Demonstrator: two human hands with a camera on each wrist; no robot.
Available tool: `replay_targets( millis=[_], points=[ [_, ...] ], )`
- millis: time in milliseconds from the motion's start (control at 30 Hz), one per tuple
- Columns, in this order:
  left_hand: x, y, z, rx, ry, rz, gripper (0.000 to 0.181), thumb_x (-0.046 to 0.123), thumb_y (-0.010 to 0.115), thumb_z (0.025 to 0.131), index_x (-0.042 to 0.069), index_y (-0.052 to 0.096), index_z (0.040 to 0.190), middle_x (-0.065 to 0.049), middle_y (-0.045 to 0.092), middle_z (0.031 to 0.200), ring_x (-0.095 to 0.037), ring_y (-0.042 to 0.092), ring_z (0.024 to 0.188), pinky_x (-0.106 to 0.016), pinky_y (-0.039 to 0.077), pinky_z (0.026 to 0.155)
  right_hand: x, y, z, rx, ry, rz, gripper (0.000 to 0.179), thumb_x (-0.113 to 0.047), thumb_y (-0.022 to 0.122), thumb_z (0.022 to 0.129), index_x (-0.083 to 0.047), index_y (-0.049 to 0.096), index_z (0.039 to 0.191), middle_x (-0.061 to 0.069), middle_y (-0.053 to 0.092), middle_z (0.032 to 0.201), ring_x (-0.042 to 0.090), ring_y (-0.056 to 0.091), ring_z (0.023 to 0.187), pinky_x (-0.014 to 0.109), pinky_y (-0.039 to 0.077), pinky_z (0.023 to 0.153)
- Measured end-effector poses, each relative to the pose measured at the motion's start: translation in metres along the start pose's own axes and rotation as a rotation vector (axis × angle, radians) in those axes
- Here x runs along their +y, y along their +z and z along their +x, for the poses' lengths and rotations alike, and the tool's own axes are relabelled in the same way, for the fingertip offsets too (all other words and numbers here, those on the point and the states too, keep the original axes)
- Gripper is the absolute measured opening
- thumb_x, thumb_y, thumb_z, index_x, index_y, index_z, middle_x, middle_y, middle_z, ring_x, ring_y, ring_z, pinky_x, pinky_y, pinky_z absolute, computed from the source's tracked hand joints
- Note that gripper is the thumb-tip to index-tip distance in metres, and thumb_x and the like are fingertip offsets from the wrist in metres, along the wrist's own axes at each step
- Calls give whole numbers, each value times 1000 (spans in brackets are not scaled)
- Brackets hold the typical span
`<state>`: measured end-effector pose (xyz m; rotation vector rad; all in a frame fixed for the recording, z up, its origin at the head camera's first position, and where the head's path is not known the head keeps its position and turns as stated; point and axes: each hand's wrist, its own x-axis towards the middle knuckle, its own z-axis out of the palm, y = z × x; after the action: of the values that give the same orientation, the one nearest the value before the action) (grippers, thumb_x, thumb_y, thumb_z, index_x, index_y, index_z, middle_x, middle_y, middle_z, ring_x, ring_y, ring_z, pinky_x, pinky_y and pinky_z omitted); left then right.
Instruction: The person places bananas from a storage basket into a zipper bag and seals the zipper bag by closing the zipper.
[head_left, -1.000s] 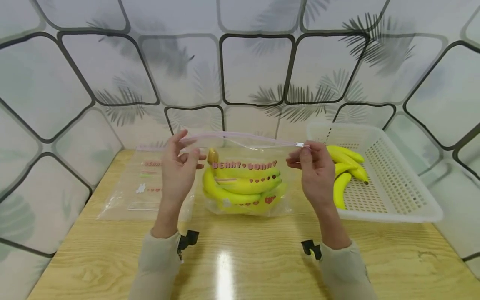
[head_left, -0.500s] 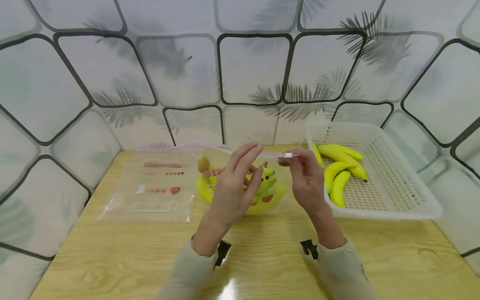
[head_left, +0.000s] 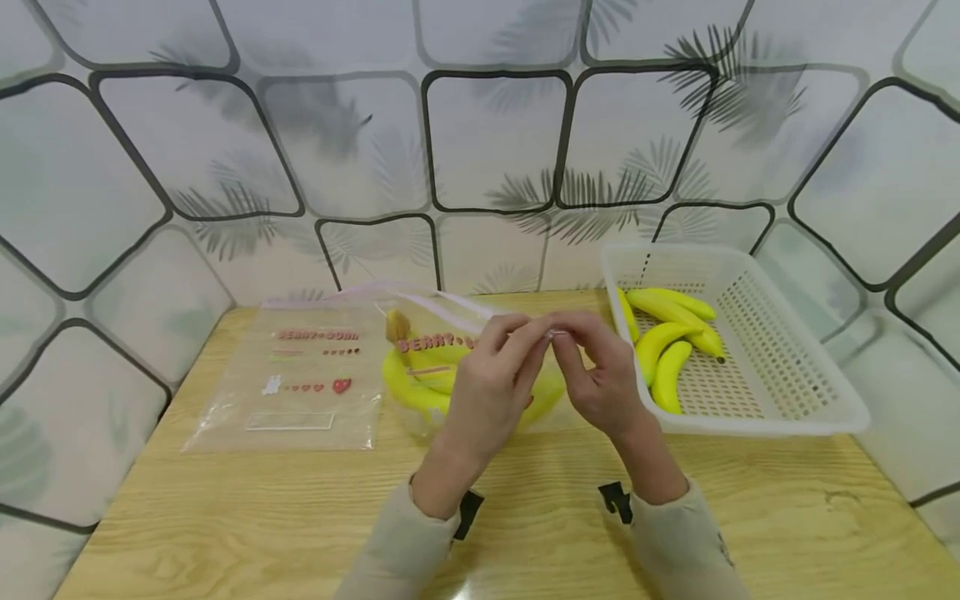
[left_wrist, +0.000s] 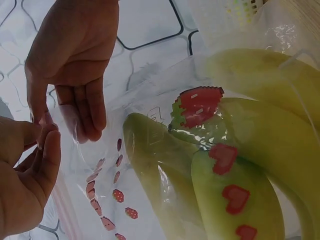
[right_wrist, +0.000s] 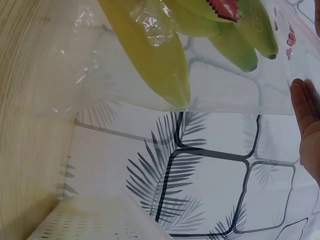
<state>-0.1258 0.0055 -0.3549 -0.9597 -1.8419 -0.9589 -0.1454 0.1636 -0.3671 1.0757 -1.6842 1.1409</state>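
A clear zip bag point(head_left: 442, 321) printed with pink lettering and hearts stands on the table with several bananas point(head_left: 408, 383) inside. At its top right corner my left hand point(head_left: 487, 383) and right hand point(head_left: 603, 379) meet, thumbs and fingertips pinching the end of the pink zip strip. The small white slider point(head_left: 553, 333) shows between the fingertips, mostly covered. Farther left, the zip strip's two edges stand apart. In the left wrist view, the right hand point(left_wrist: 75, 70) comes down from above to the left hand point(left_wrist: 25, 175), and the bananas point(left_wrist: 240, 190) press against the printed film.
To the left, a second printed zip bag point(head_left: 300, 408) lies flat on the wooden table point(head_left: 247, 517). A white perforated basket point(head_left: 810, 375) on the right holds several more bananas point(head_left: 667, 333). A patterned fabric wall point(head_left: 495, 142) stands close behind.
My left hand has left the bag's left side and crossed rightward to the slider end, joining the right hand. The right hand has shifted slightly left, and the bag's top left edge has sagged.
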Motion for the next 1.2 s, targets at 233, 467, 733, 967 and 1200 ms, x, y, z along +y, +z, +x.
replay_targets(
  millis=[233, 467, 733, 967, 1200],
  points=[
    [0, 1, 3, 33, 55, 94, 12, 6, 64, 96, 1, 68, 107, -10, 64, 99, -16, 66, 78, -19, 56, 67, 0, 5, -4, 75, -59, -117, 33, -18, 49, 105, 13, 58, 100, 21, 66, 92, 17, 68, 78, 16, 54, 75],
    [-7, -4, 6, 9, 39, 131, 9, 6, 63, 97, 2, 65, 104, -9, 66, 101, -16, 67, 83, -21, 57, 70, 1, 6, -1, 129, -20, -124, 35, -20, 48, 105, 13, 56, 98, 22, 68, 90, 13, 70, 79, 16, 55, 75],
    [-12, -9, 1, 12, 34, 33, 17, 5, 67, 94, 0, 66, 110, -14, 62, 102, -17, 61, 73, -21, 54, 63, -3, 7, 0, 119, 15, 13, 38, -19, 50, 105, 19, 51, 102, 26, 65, 93, 11, 68, 96, 21, 56, 83],
    [-11, -10, 3, 7, 84, 50, 12, 7, 66, 95, 2, 68, 106, -12, 59, 101, -18, 60, 76, -20, 53, 63, -9, 8, 1, 110, -19, -91, 30, -16, 53, 103, 13, 59, 98, 21, 68, 90, 18, 67, 79, 17, 55, 78],
    [-17, -14, 3, 20, 52, 60, 12, 4, 67, 94, -1, 68, 105, -12, 65, 102, -19, 66, 83, -23, 57, 71, -11, 3, 2, 121, 67, -92, 33, -19, 53, 103, 13, 59, 99, 24, 67, 94, 19, 69, 75, 17, 57, 72]
  ],
)
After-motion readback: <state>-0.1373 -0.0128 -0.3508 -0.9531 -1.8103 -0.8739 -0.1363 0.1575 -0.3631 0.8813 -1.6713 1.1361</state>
